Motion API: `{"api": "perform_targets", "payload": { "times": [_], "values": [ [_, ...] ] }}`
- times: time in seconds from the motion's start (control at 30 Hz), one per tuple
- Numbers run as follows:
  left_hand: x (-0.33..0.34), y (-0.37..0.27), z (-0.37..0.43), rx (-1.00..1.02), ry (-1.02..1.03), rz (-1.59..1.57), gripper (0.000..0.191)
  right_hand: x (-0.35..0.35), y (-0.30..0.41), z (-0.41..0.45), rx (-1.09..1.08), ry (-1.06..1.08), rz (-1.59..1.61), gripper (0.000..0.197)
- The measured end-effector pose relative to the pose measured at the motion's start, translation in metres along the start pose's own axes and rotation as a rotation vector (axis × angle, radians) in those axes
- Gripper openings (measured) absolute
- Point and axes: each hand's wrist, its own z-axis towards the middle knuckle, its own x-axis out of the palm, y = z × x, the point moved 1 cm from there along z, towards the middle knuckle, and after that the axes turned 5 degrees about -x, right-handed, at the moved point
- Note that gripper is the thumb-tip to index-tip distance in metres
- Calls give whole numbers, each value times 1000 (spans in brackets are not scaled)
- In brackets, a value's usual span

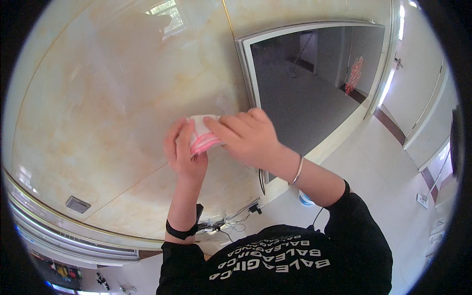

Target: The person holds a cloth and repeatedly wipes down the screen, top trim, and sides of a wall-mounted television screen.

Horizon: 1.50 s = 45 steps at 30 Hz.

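A folded white cloth [201, 127] with pink edging is held up between my two hands, in front of a glossy marble-patterned wall. My left hand [182, 147] grips its left side, with the fingers at the back and upper edge. On the other side, my right hand [249, 136] has its fingers on the upper right part of the cloth, hiding that end. Layers show along the pink lower edge. Both hands are a little blurred. A large dark-screened television [313, 88] in a pale frame is beside my right hand.
Tangled cables and plugs [221, 224] hang at the wall's base, below my left forearm. A blue and white container [305, 199] stands on the floor, partly hidden by my right arm. A grey wall plate [78, 204] is at left. A white door [416, 73] is at far right.
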Motion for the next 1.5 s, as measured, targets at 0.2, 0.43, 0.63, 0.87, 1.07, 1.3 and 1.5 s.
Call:
{"api": "perform_targets", "payload": {
  "times": [0.2, 0.43, 0.63, 0.87, 1.07, 1.3, 1.5],
  "values": [
    [26, -28, 65, -206, 114, -69, 52, -39, -71, 11, 112, -578, -178, 57],
    [87, -33, 114, -132, 75, -369, 42, -47, -101, 5, 438, -311, -189, 69],
    [108, -29, 114, -153, 56, -551, 35, -39, -81, 0, 503, -138, -127, 72],
    [112, -26, 115, -140, -16, -575, 31, -26, -69, -23, 422, -99, -127, 67],
    [109, -30, 121, -167, -8, -591, 31, -37, -99, -46, 638, -132, -211, 70],
    [102, -28, 122, -251, 43, -685, 29, -24, -91, -67, 758, -135, -176, 70],
    [107, -26, 122, -171, 1, -630, 29, -24, -90, -69, 748, -128, -200, 72]
  ]
}}
